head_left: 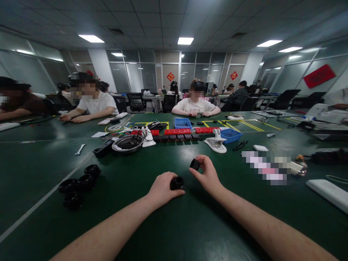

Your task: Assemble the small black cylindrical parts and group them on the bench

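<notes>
Black plastic cap (194,164), pinched in the right hand (208,175), looks light and rigid; left hand (163,188) grips a tube (176,183) sideways.

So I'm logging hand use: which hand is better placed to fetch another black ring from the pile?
Probably the left hand: the black rings lie on its side of the table; the right hand would have to cross over. Both hold small black parts.

Bare green table (174,232) is lying open around both hands, while black rings (78,185) are crowding the left and a white clamp (216,143), bowl (127,143) are blocking ahead.
</notes>
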Motion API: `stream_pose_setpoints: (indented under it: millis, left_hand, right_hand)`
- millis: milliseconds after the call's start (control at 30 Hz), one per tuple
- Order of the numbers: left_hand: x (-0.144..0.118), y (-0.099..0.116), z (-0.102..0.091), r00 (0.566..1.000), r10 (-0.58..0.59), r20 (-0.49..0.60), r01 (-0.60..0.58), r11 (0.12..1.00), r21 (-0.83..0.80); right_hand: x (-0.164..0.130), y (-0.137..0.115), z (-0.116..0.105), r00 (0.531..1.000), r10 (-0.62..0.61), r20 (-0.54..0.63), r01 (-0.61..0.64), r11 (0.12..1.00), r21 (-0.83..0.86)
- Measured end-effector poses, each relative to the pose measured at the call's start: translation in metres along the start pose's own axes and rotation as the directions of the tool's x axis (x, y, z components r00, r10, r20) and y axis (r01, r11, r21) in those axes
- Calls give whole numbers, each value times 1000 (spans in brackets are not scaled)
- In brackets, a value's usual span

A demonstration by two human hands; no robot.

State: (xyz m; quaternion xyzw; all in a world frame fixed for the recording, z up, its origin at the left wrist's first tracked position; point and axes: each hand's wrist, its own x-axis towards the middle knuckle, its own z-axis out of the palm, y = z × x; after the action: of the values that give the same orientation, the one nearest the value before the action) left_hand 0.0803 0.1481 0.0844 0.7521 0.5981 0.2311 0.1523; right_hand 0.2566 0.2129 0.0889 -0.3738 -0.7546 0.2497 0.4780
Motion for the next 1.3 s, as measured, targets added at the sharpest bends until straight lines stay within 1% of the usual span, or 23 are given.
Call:
stream_pose_setpoints:
  millis: [67, 100, 167, 233, 333, 400, 433, 500, 533, 567, 600, 633, 700, 800, 900, 1000, 1067, 1133, 1200, 1233, 1300]
  left_hand:
    - [0, 0, -1, 999, -32, -3, 32, 999, 9]
    - [0, 1, -2, 999, -41, 2, 41, 999, 12]
    - [0, 0, -2, 999, -43, 8, 43, 999, 15]
    - [0, 0, -3, 999, -36, 5, 36, 999, 15]
    - [0, -1, -3, 999, -49, -6, 49, 999, 20]
    - [0, -2, -3, 998, -65, -10, 65, 998, 23]
    - [0, -3, -3, 998, -67, -10, 67, 997, 24]
    - [1, -4, -4, 999, -52, -4, 52, 998, 23]
    - [1, -5, -5, 999, -37, -2, 37, 999, 20]
    - [1, -7, -6, 1000, -19, 4, 19, 1000, 13]
    - [1, -9, -8, 1000, 0, 14, 0, 1000, 3]
    - [2, -11, -9, 999, 19, 29, -18, 1000, -14]
    - [3, -17, -13, 996, 58, 71, -53, 996, -65]
    - [6, -26, -15, 988, 99, 118, -81, 986, -144]
    - [7, -31, -13, 988, 123, 90, -104, 977, -186]
    - [6, -33, -8, 986, 168, 16, -161, 965, -209]
    - [5, -32, -6, 987, 156, -32, -159, 962, -221]
    - [4, -29, -7, 994, 99, -49, -108, 969, -223]
    - [3, -25, -11, 999, 46, -13, -48, 976, -213]
    - [3, -23, -13, 999, 36, 17, -31, 978, -204]
    - [3, -19, -16, 997, 45, 63, -33, 982, -183]
  right_hand:
    - [6, 15, 0, 992, 126, -27, -125, 992, 33]
    - [8, 21, -1, 985, 169, -24, -168, 985, 26]
    - [11, 32, -2, 977, 214, 16, -213, 977, -26]
    - [13, 39, -3, 968, 234, 96, -227, 971, -77]
    - [14, 44, -5, 933, 259, 250, -233, 964, -130]
    - [14, 41, -8, 919, 270, 287, -212, 953, -216]
    - [14, 37, -10, 928, 257, 272, -182, 945, -272]
    - [12, 24, -13, 964, 167, 205, -83, 927, -365]
    - [11, 15, -14, 979, 95, 182, -16, 920, -392]
    - [8, 6, -13, 983, 26, 181, 50, 915, -401]
    - [4, -2, -12, 977, -24, 211, 106, 915, -388]
    - [-1, -10, -10, 961, -42, 273, 143, 921, -363]
    - [-12, -20, -2, 927, 1, 376, 135, 932, -336]
    - [-24, -22, 15, 901, 112, 419, 58, 927, -371]
    - [-26, -20, 30, 893, 171, 416, 26, 904, -427]
    - [-23, -22, 32, 887, 174, 428, 36, 897, -440]
    - [-25, -25, 23, 871, 173, 460, 44, 904, -425]
    - [-31, -27, 4, 841, 199, 504, 31, 911, -412]
    - [-39, -23, -24, 809, 232, 540, -8, 923, -385]
    - [-43, -18, -40, 801, 248, 545, -37, 929, -368]
    - [-47, -1, -74, 794, 322, 516, -143, 923, -356]
